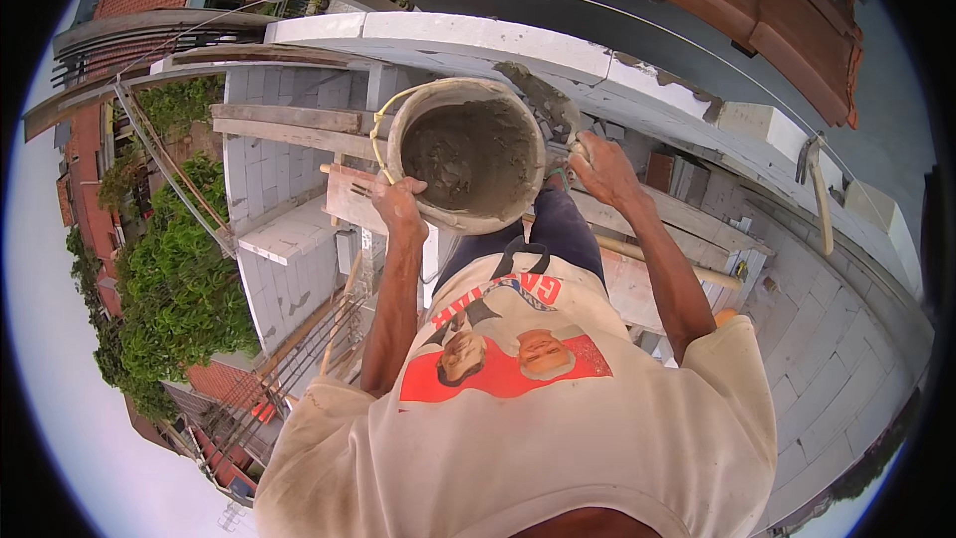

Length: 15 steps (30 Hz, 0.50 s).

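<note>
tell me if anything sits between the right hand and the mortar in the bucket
Nothing visible does. The bucket is open at the top, its grey mortar uncovered. The left hand grips the near rim; the right hand is at the far rim, beside the white block wall. What it holds is too small to tell.
</note>
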Each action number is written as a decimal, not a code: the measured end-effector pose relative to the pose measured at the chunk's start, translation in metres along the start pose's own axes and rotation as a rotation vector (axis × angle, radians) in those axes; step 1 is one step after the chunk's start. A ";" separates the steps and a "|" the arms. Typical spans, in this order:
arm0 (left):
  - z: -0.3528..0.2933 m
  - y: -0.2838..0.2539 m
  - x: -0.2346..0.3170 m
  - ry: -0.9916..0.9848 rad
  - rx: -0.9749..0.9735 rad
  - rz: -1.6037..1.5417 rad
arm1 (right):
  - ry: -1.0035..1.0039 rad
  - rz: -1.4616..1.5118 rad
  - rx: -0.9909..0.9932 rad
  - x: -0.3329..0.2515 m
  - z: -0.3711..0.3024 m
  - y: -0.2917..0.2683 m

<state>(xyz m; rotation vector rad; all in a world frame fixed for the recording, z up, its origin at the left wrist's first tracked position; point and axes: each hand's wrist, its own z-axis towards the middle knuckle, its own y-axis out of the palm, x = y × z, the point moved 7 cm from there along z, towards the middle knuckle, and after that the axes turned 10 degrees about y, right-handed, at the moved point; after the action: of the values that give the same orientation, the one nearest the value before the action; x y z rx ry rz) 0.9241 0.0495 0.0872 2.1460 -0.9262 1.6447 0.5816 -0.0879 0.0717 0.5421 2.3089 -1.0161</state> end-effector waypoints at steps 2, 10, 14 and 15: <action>-0.017 0.019 0.028 -0.005 -0.046 -0.107 | -0.096 -0.097 -0.068 -0.014 -0.021 0.022; -0.032 0.034 0.059 0.127 -0.151 -0.178 | -0.137 -0.498 0.051 -0.110 -0.004 0.052; -0.017 0.035 0.077 0.167 -0.293 -0.218 | -0.216 -0.496 0.165 -0.145 -0.008 0.039; -0.011 0.036 0.086 0.180 -0.334 -0.242 | -0.229 -0.508 0.208 -0.150 -0.008 0.039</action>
<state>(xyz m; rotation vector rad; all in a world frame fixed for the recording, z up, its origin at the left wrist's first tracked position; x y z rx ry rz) 0.9048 0.0014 0.1653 1.7783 -0.7877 1.4234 0.7154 -0.0782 0.1498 -0.0990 2.1896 -1.4778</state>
